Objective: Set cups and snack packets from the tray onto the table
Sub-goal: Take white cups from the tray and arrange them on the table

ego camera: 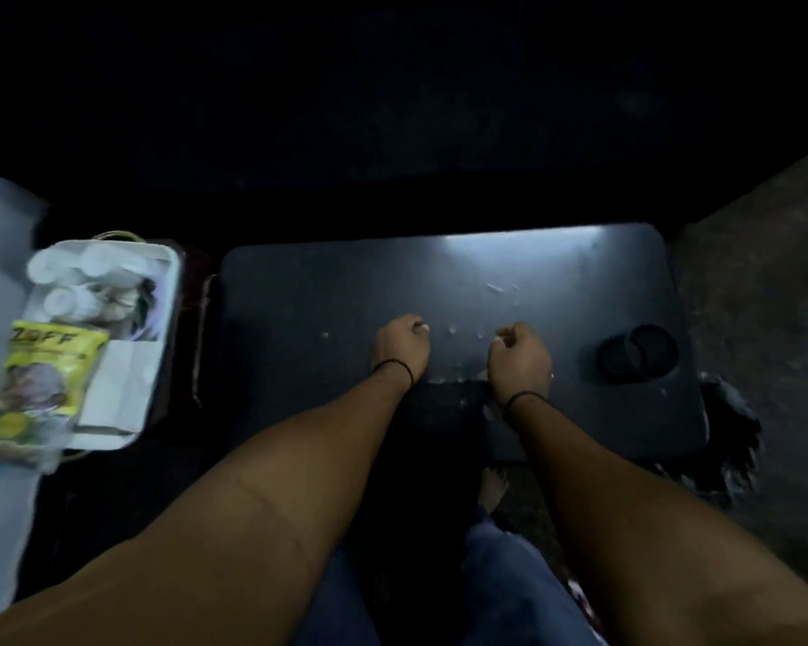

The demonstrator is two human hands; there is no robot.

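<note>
Nothing looks unloaded yet — the white cups (66, 277) and yellow snack packet (38, 384) sit in the tray (171, 291) well off beside the left hand (400, 345), both it and the right hand (521, 361) curled and holding nothing over the bench (323, 296).

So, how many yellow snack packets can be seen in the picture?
1. The yellow snack packet lies on the near end of the white tray, left of the table. More may be hidden beneath it.

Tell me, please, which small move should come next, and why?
Probably the left hand should reach to the tray and take a white cup: both hands, left and right hand, hold nothing, and the cups lie in the tray.
</note>
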